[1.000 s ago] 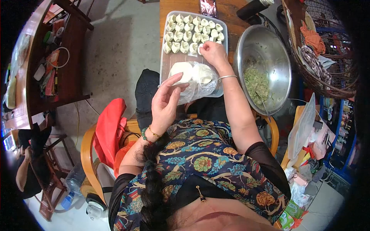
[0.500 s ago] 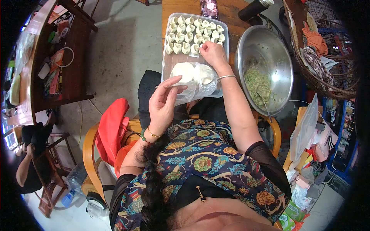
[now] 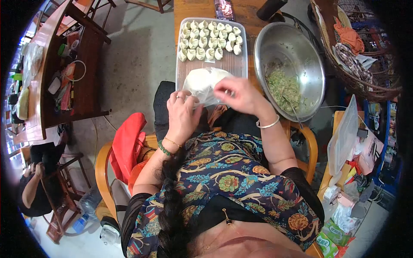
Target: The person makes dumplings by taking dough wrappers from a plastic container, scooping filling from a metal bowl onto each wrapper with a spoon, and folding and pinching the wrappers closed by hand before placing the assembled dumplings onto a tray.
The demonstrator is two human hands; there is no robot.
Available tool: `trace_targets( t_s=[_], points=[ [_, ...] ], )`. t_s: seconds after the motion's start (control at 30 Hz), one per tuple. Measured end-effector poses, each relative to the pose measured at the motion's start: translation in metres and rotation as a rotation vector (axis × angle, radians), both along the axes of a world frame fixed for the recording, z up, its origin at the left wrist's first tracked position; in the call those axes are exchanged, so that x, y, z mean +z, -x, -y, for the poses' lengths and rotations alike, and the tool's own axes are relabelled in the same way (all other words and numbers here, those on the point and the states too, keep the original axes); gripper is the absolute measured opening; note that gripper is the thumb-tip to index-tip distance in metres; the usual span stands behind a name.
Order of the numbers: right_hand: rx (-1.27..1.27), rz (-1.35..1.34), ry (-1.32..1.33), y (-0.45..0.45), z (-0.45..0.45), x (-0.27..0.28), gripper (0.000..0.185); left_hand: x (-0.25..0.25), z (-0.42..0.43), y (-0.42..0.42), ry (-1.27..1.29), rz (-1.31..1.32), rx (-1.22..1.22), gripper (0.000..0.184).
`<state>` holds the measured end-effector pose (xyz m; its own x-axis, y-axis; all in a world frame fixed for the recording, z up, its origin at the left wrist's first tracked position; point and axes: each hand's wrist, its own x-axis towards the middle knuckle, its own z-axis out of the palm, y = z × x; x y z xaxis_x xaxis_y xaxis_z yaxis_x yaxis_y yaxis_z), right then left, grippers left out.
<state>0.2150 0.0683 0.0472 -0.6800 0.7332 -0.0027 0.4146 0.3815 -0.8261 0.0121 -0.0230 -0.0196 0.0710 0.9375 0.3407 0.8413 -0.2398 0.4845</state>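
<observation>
A clear plastic bag (image 3: 208, 95) with a stack of round white dough wrappers (image 3: 200, 78) in it lies on the near end of a plastic tray (image 3: 183, 69). My left hand (image 3: 183, 115) has its fingers bent over the near left edge of the bag, closed on the film. At the bag's right side, my right hand (image 3: 245, 98) curls its thumb and fingers together on the plastic. Several rows of folded dumplings (image 3: 210, 41) fill the far part of the tray. A small white piece (image 3: 209, 61) lies just below the nearest row.
Right of the tray stands a large metal bowl (image 3: 313, 56) with green filling (image 3: 284, 88) and a utensil handle (image 3: 296, 112). A phone (image 3: 224, 9) and a dark bottle (image 3: 270, 8) are at the far end of the wooden table (image 3: 195, 8). Another person (image 3: 36, 189) sits at left.
My right hand has left the dumpling rows and come back to the bag. My left hand has dropped lower and closed on the bag's edge. The view has shifted slightly.
</observation>
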Motion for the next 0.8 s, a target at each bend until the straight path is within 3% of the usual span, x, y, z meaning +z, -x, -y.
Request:
trace_targets(
  t_s=[0.07,0.1,0.17,0.23,0.27,0.33,0.4,0.6,0.8],
  points=[
    [0.162,0.002,-0.114,0.004,0.011,-0.017,0.015,-0.006,-0.004,0.003,0.054,0.244,-0.014,0.017],
    [0.162,-0.004,-0.111,0.006,0.016,-0.027,0.015,0.0,-0.008,0.004,0.009,0.244,0.004,0.012],
    [0.105,-0.04,-0.333,0.01,0.021,-0.046,0.017,-0.004,-0.01,0.006,0.043,0.362,0.079,0.011],
    [0.037,0.043,-0.319,0.008,0.021,-0.061,0.017,0.001,-0.011,0.006,0.141,0.67,0.179,0.016],
    [-0.031,0.134,-0.307,0.006,0.02,-0.068,0.016,0.0,-0.013,0.007,0.14,0.664,0.183,0.016],
    [-0.064,0.176,-0.255,0.008,0.017,-0.068,0.015,-0.008,-0.016,0.01,0.179,1.054,0.17,0.019],
    [-0.093,0.423,-0.265,0.011,0.01,-0.077,0.012,-0.009,-0.018,0.009,0.163,1.083,0.133,0.02],
    [-0.018,0.177,-0.463,0.032,-0.008,-0.101,0.019,0.0,-0.021,0.0,0.149,1.251,0.108,0.018],
    [0.11,0.265,-0.454,0.035,-0.029,-0.11,0.022,0.002,-0.019,0.004,0.16,1.211,0.139,0.018]
  ],
)
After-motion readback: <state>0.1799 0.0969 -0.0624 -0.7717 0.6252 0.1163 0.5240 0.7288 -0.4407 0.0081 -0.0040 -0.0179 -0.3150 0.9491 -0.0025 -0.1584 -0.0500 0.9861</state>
